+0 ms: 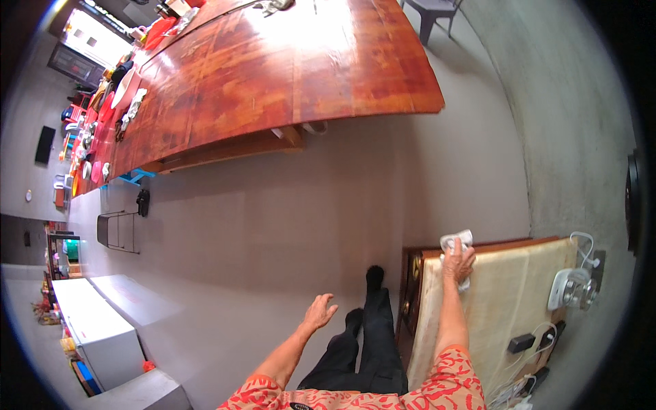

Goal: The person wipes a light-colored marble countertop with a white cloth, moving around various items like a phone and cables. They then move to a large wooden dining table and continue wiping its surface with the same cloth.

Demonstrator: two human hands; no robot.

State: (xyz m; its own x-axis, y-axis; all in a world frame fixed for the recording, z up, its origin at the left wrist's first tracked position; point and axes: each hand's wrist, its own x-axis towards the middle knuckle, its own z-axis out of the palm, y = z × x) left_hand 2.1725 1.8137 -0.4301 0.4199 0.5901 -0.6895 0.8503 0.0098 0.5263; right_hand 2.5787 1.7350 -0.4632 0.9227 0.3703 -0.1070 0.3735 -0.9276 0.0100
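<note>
My right hand (457, 262) presses a crumpled white cloth (456, 239) against the far edge of a low wooden cabinet (410, 307), whose top bears a cream cover (494, 287). Part of the cloth hangs past the fingers over the cabinet's edge. My left hand (321, 310) hangs in the air above the floor, fingers apart, holding nothing. On the cover near the wall stand a white device with glassy parts (569, 289) and a black power adapter (520, 343), with white cables (512, 387) bunched in the near corner.
A large glossy wooden table (287, 77) spans the top, with basins and dishes at its left end. A concrete wall (569, 128) bounds the right. At left are a black folding stool (117, 233) and a white chest appliance (97, 328). A grey plastic chair (433, 13) stands beyond the table.
</note>
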